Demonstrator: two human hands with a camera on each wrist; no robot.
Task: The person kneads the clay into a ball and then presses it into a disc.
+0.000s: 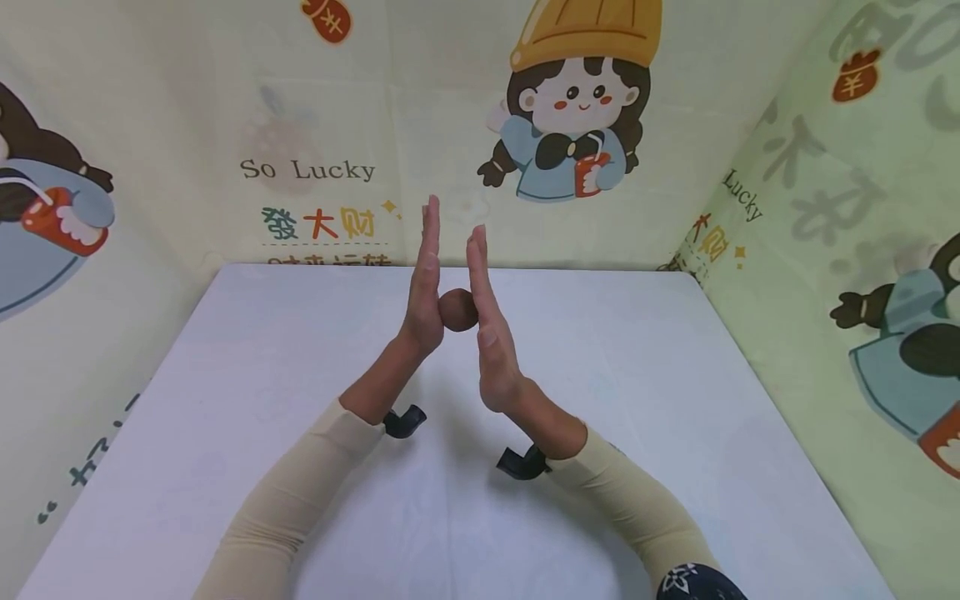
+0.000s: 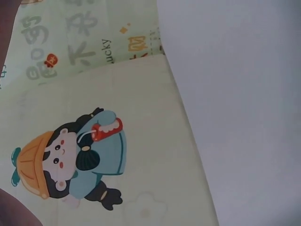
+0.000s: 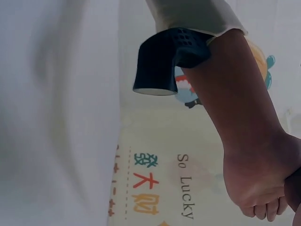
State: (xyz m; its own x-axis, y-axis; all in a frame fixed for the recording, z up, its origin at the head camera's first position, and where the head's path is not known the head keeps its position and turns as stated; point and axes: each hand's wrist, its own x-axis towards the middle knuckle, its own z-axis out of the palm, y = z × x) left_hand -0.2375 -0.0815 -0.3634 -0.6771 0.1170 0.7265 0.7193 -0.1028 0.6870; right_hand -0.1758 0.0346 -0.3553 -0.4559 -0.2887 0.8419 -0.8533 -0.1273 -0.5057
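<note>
A small round brown ball (image 1: 458,310) is held between two flat palms above the white table, in the head view. My left hand (image 1: 425,287) stands upright on its left side with straight fingers, its palm touching the ball. Opposite it, my right hand (image 1: 493,333) also has straight fingers and touches the ball with its palm. In the right wrist view, the left hand (image 3: 256,174) shows with its forearm, and part of the dark ball (image 3: 294,190) appears at the right edge. The left wrist view catches only blurred bits of skin at its left side.
The white table (image 1: 337,517) spreads under both arms. Printed cloth walls (image 1: 442,108) with cartoon figures and lettering rise behind it and at both sides. A black wrist mount (image 1: 405,422) sits at the left wrist, and another black mount (image 1: 522,463) at the right.
</note>
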